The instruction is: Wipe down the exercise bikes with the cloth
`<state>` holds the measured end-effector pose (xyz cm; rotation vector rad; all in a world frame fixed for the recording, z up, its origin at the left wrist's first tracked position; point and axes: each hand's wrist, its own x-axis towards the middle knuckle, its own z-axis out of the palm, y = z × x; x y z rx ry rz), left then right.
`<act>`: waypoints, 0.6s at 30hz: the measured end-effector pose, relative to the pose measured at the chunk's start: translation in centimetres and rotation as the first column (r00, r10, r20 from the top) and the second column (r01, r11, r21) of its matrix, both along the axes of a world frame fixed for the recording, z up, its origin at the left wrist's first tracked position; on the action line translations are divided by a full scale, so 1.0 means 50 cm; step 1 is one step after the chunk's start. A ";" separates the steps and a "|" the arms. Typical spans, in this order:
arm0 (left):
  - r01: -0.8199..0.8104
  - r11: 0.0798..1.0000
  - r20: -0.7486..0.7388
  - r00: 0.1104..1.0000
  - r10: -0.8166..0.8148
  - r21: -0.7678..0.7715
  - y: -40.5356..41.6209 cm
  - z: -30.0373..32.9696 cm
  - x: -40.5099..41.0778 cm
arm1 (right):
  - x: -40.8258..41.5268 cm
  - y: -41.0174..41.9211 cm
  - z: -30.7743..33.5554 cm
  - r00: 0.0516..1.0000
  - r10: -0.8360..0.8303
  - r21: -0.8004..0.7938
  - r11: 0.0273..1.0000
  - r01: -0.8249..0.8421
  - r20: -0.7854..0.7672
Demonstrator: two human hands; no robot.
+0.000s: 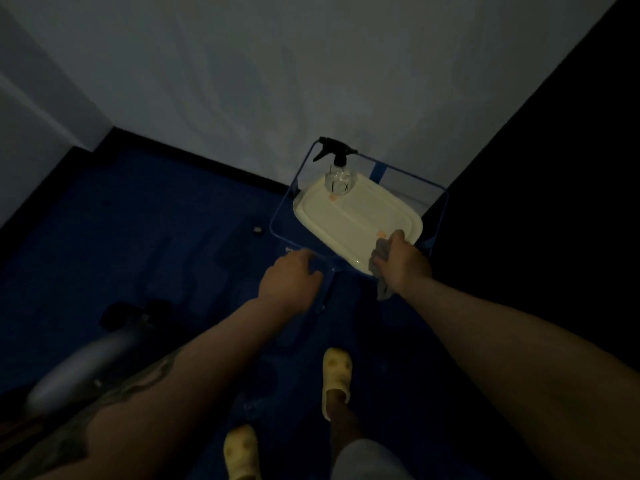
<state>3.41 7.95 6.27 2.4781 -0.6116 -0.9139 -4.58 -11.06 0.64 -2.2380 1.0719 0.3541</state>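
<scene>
The room is dim. My right hand is closed around a grey cloth at the near right corner of a white tray, and the cloth's tail hangs below my wrist. My left hand rests curled on the near rim of a blue wire-frame stand that carries the tray. A clear spray bottle with a black trigger head stands upright on the tray's far end. A grey, blurred part of an exercise bike lies at the lower left.
White walls meet in the corner behind the stand, with a dark panel on the right. The floor is dark blue. My feet in pale yellow clogs stand just below the stand. A small dark object lies on the floor to the stand's left.
</scene>
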 end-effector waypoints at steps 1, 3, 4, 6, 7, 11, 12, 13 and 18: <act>-0.014 1.000 -0.006 1.000 0.014 0.002 -0.005 -0.014 0.003 | 0.019 -0.011 -0.023 0.998 0.043 -0.070 0.997 -0.046 -0.042; -0.048 0.999 -0.020 0.999 0.049 0.015 -0.001 -0.041 0.001 | 0.048 -0.027 -0.071 0.988 0.121 -0.186 0.973 -0.138 -0.099; -0.066 0.997 -0.025 0.997 0.067 0.026 0.006 -0.054 -0.002 | 0.060 -0.032 -0.098 0.983 0.151 -0.200 0.965 -0.170 -0.105; -0.092 0.995 -0.034 0.995 0.094 0.047 0.022 -0.080 -0.006 | 0.081 -0.035 -0.146 0.979 0.171 -0.165 0.968 -0.189 -0.115; -0.103 0.993 -0.043 0.993 0.106 0.063 0.031 -0.089 -0.008 | 0.088 -0.035 -0.162 0.979 0.156 -0.147 0.974 -0.175 -0.130; -0.117 0.987 -0.033 0.992 0.122 0.109 0.063 -0.100 -0.013 | 0.087 -0.026 -0.190 0.977 0.116 -0.103 0.985 -0.135 -0.177; -0.116 0.987 -0.029 0.992 0.120 0.108 0.070 -0.096 -0.014 | 0.081 -0.023 -0.189 0.979 0.117 -0.104 0.985 -0.135 -0.164; -0.126 0.986 -0.034 0.991 0.130 0.107 0.077 -0.089 -0.016 | 0.072 -0.016 -0.177 0.979 0.114 -0.098 0.986 -0.132 -0.167; -0.109 0.994 -0.002 0.994 0.109 0.024 0.113 -0.028 -0.038 | -0.006 0.034 -0.106 0.991 0.096 -0.069 0.992 -0.103 -0.094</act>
